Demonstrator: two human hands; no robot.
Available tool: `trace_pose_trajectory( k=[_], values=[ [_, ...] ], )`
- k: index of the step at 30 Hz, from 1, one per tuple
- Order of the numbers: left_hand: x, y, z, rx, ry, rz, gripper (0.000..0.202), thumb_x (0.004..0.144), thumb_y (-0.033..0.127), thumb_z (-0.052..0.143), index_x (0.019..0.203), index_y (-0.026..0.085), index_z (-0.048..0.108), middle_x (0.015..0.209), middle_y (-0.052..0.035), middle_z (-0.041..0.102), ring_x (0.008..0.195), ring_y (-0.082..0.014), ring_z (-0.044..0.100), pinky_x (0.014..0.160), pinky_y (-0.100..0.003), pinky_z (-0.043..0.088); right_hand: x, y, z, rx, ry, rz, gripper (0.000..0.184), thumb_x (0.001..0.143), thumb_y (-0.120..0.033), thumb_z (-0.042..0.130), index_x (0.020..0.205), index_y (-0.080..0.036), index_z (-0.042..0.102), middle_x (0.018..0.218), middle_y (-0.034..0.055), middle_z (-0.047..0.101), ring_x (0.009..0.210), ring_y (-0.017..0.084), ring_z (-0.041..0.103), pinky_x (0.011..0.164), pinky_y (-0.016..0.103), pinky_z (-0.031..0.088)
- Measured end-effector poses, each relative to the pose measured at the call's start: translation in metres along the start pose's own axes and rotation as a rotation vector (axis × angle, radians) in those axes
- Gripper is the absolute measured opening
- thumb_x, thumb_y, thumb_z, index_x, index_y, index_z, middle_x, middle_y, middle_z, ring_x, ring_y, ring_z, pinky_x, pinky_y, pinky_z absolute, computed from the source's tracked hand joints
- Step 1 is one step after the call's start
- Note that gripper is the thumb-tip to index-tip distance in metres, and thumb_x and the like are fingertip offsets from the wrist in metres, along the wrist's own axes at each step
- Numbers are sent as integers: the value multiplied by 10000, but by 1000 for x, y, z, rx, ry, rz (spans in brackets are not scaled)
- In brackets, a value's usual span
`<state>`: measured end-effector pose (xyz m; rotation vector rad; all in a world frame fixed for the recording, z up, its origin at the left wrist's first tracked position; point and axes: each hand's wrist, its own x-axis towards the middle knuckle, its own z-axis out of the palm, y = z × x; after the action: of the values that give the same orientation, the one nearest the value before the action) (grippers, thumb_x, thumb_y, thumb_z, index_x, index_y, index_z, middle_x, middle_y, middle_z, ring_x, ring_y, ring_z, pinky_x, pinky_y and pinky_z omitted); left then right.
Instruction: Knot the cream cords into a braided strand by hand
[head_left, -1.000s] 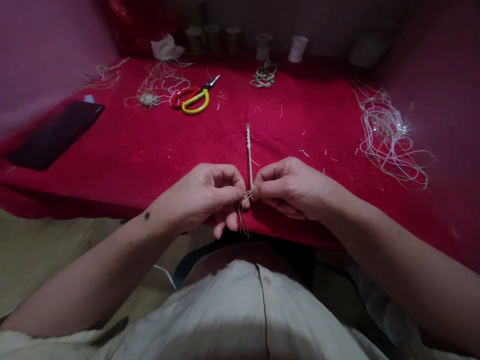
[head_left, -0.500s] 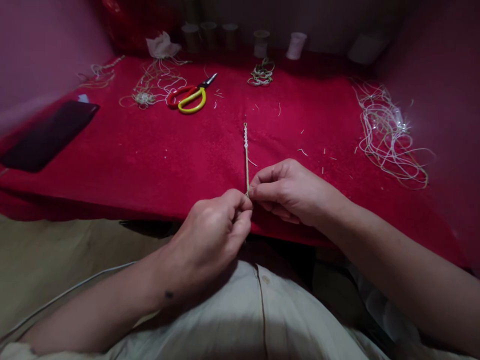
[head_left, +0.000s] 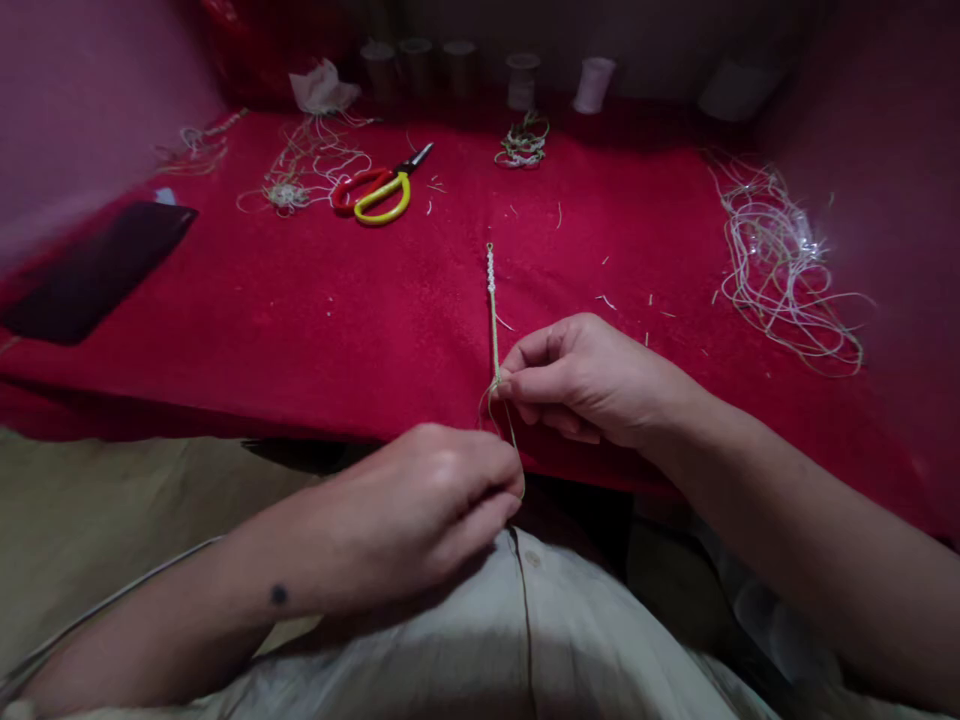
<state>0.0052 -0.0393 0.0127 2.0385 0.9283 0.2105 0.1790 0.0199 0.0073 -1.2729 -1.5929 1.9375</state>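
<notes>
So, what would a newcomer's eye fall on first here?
Probably the metal scissors with one red and one yellow handle, lying left of centre on the red cloth. Then the slim knotted white-and-green cord at the middle, its near end pinched by the right hand while the left hand, lower, grips a thin thread. A tangle of pale cords lies at the right.

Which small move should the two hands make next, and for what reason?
Perhaps the left hand should gently draw the thin greenish thread toward the body while the right hand pinches the near end of the slim, pale-green and white knotted cord: the thread runs between both hands, and a thin, pale loose strand curls beside the pinch.
</notes>
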Motion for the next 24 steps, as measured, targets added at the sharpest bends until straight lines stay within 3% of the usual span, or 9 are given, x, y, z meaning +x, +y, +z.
trace_pose_trajectory(
  k=[1, 3, 5, 8, 11, 24],
  values=[
    [0, 0, -6, -128, 54, -85, 154, 855, 188, 484, 725, 167, 566, 574, 12, 551, 490, -85, 499, 451, -185, 373, 0, 0, 0, 0, 3, 1, 140, 751, -129, 569, 611, -141, 567, 436, -50, 488, 273, 34, 325, 249, 168, 188],
    [3, -1, -15, -413, 346, -281, 84, 848, 240, 517, 856, 170, 565, 491, 34, 541, 383, -91, 491, 364, -175, 363, 1, 0, 0, 0, 2, -2, 155, 752, -134, 574, 599, -145, 556, 414, -56, 471, 267, 33, 322, 246, 167, 187],
    [9, -3, -19, -673, 451, -353, 133, 825, 240, 557, 928, 158, 539, 506, 11, 604, 369, -123, 551, 365, -196, 424, 1, 0, -1, -1, -4, -7, 167, 757, -149, 583, 593, -147, 550, 403, -61, 461, 265, 28, 322, 247, 162, 188],
    [19, -6, -17, -951, 307, -379, 114, 803, 164, 566, 904, 135, 524, 591, -44, 665, 475, -174, 654, 452, -244, 522, 2, 1, -1, -8, -12, -11, 174, 759, -141, 576, 588, -146, 546, 421, -56, 488, 266, 23, 331, 251, 158, 196],
    [25, -7, -13, -1058, 248, -397, 51, 806, 138, 559, 840, 128, 522, 615, -44, 655, 488, -165, 654, 472, -273, 548, 1, 0, -1, -27, 2, -15, 175, 748, -122, 568, 578, -147, 541, 414, -53, 485, 261, 26, 328, 256, 160, 199],
    [25, -14, -16, -917, 214, -386, 28, 835, 148, 511, 810, 158, 517, 523, 18, 584, 319, -83, 491, 319, -190, 440, 0, -4, 3, -164, 80, -30, 188, 737, -91, 531, 558, -145, 510, 383, -69, 432, 280, 20, 308, 294, 165, 182]
  ],
)
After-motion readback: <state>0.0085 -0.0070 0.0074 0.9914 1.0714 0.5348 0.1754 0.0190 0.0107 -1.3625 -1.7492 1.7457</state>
